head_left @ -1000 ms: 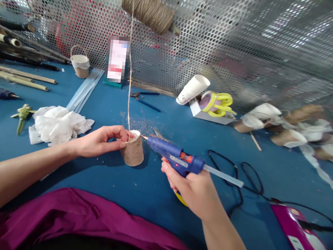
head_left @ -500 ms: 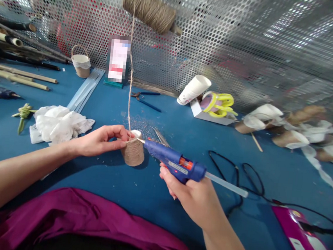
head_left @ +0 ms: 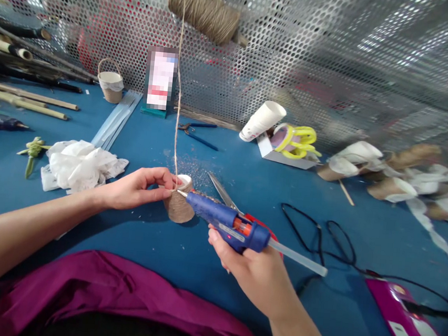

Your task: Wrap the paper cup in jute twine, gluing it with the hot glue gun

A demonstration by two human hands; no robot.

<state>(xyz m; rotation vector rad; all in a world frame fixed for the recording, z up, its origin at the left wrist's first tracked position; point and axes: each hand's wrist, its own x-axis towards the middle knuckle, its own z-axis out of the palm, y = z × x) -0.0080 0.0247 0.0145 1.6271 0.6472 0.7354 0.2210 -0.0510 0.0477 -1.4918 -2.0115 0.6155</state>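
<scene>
My left hand [head_left: 141, 187] pinches the rim of a small twine-wrapped cup [head_left: 179, 207] standing on the blue table [head_left: 184, 254]. A strand of twine [head_left: 178, 100] runs up from the cup to a spool [head_left: 203, 8] hung on the mesh wall. My right hand [head_left: 256, 269] is closed round a blue hot glue gun [head_left: 226, 222], whose nozzle touches the cup's upper side near my left fingertips. A glue stick [head_left: 298, 258] pokes out of the gun's back.
Scissors [head_left: 225, 195] with red handles lie just behind the glue gun. A black cable [head_left: 320, 235] runs to a pink device [head_left: 403, 317] at the right. White plastic [head_left: 79, 164], glue sticks [head_left: 116, 118], bamboo rods [head_left: 24, 98], pliers [head_left: 196, 132], paper cups [head_left: 262, 120] and a small basket [head_left: 111, 83] lie around.
My right hand has brought the glue gun leftward, so its nozzle now meets the cup's side. The left hand and cup have stayed put.
</scene>
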